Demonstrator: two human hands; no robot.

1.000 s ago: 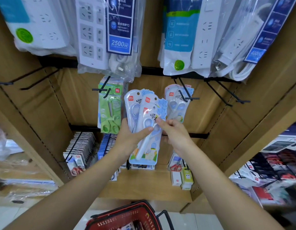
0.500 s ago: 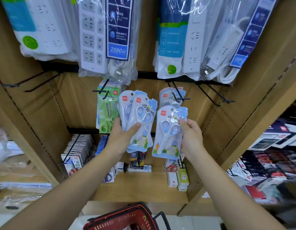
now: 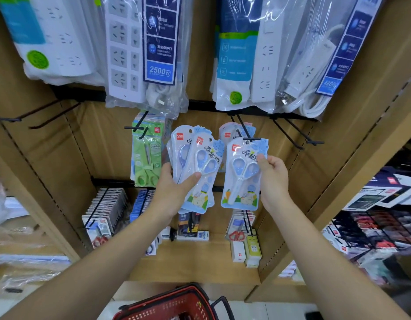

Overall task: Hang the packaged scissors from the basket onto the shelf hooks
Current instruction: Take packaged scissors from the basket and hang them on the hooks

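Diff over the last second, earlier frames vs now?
The right hand pulled one scissors pack off the stack and carried it right and up; its hang hole now meets the hook tip. The left hand kept its grip on the stack; the red basket stayed below.

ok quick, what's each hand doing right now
Left hand: grips a fanned stack of blue scissors packs.
Right hand: pinches a single blue scissors pack, its top at the hook tip.
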